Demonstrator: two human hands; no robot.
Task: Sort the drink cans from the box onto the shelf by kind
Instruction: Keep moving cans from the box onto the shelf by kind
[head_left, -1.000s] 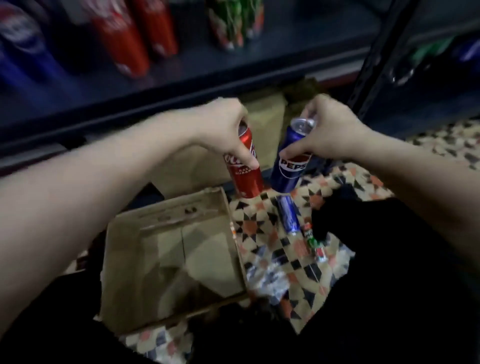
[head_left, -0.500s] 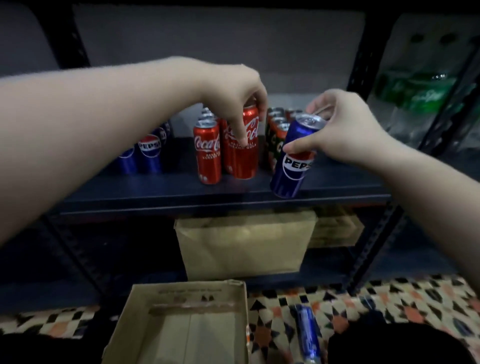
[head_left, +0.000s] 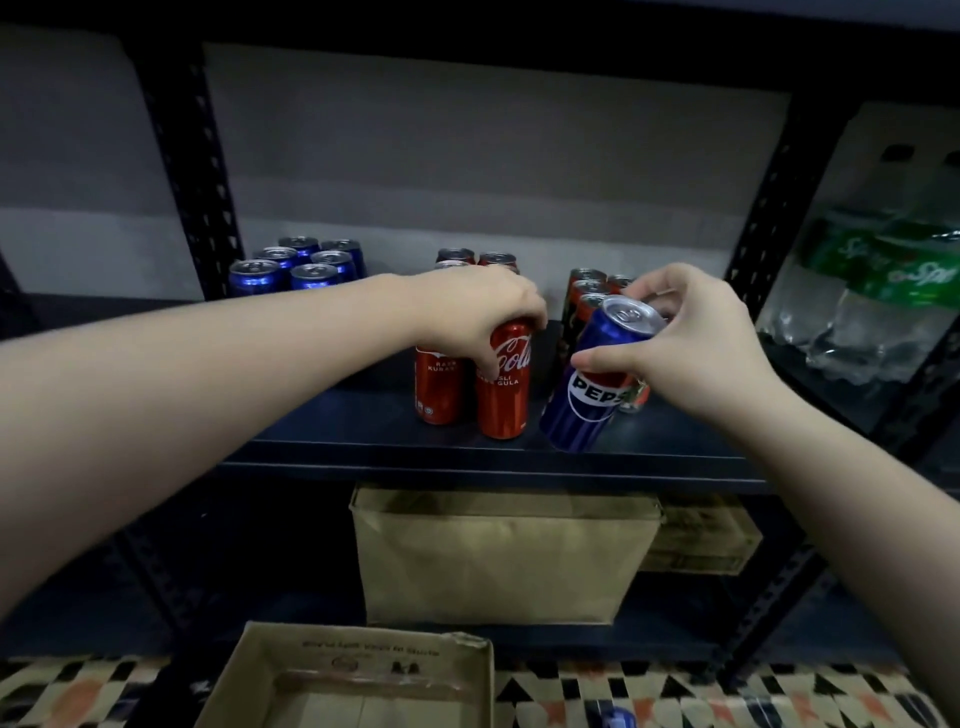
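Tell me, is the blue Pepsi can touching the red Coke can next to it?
Apart. The head view shows a dark strip of shelf between the tilted Pepsi can in the right hand and the Coke can under the left hand.

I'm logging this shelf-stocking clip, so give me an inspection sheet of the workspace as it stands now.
Surface: dark metal shelf, cans standing in groups.
Job's things: red cola can upright at the shelf front beside other red cans; blue Pepsi can tilted, held above the shelf edge; blue cans grouped at left; dark cans behind the Pepsi; open box on the floor.
Clutter: brown box on the lower shelf.
Grippers: left hand grips the cola can's top; right hand grips the Pepsi can.
Cables: nothing seen.
Surroundings: patterned floor; wrapped green bottles at right.
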